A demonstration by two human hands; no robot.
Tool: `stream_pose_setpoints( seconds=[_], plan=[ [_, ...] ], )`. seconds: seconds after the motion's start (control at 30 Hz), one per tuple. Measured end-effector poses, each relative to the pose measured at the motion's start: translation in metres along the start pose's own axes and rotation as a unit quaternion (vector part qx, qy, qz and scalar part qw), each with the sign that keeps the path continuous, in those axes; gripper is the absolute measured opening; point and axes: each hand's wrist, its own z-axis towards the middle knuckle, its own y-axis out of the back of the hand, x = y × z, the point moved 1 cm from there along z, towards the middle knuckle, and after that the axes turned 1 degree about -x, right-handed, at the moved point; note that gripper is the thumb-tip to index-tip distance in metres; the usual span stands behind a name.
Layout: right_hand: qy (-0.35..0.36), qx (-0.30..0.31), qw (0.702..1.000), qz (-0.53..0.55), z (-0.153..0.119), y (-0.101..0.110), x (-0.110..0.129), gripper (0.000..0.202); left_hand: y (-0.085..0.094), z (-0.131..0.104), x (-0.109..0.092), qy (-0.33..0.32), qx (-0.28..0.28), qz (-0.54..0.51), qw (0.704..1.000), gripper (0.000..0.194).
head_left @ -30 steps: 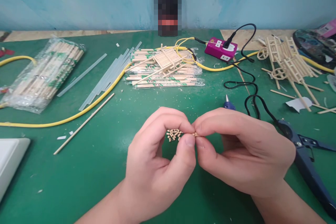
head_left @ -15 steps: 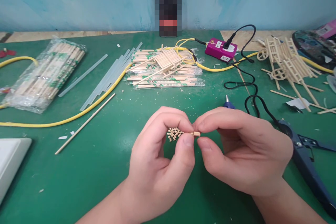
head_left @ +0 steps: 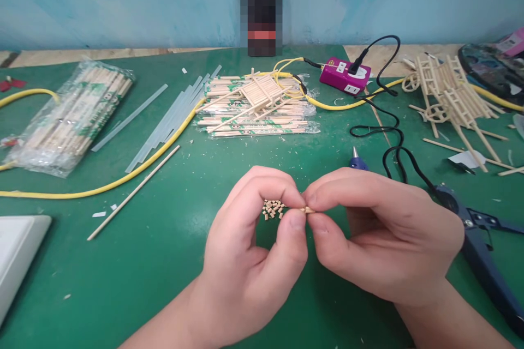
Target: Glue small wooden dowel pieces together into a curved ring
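Observation:
Between the fingertips of both hands is a short piece of wooden stick (head_left: pixel 308 210), mostly covered by the fingers. My left hand (head_left: pixel 260 245) pinches one end with thumb and forefinger. From the other side, my right hand (head_left: pixel 380 229) closes its thumb and forefinger on the same piece. Just behind my left fingers lies a small pile of cut stick bits (head_left: pixel 273 209) on the green table (head_left: pixel 164 283). Beyond my right hand shows the tip of a blue glue gun (head_left: pixel 357 159); blue-handled cutting pliers (head_left: pixel 483 256) lie to its right.
Bagged chopsticks (head_left: pixel 73 114) lie at the left, near clear glue sticks (head_left: pixel 172 114) and a single stick (head_left: pixel 133 193). A small stick frame (head_left: pixel 262 92) rests on more wrapped chopsticks (head_left: pixel 262 126). A purple power socket (head_left: pixel 345 76), yellow cable (head_left: pixel 94 192) and wooden stick models (head_left: pixel 454 98) stand around.
My right thumb and forefinger have closed on the free end of the short stick piece, which stuck out from my left fingertips before. Both hands have shifted very slightly right.

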Motion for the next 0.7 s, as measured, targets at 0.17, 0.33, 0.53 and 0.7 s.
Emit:
stream_pose_setpoints(
  seconds=[0.17,0.33,0.53,0.7],
  plan=[
    [0.006,-0.003,1.0,-0.02,0.002,0.0004,0.002,0.022,-0.0006,0.0004,-0.0001,-0.005,0.001,0.007,1.0,0.011],
    [0.007,-0.001,1.0,-0.025,0.0026,0.0007,0.0026,0.022,-0.0009,0.0001,-0.0006,-0.004,0.006,0.01,1.0,0.012],
    [0.007,0.0,1.0,-0.017,0.0028,0.0003,0.0028,0.023,-0.0017,0.0003,-0.0005,-0.005,0.007,0.011,1.0,0.012],
    [0.009,-0.001,1.0,-0.015,0.0028,-0.0002,0.0025,0.023,-0.0019,-0.0006,-0.0012,-0.004,0.005,0.009,1.0,0.012]
  ],
)
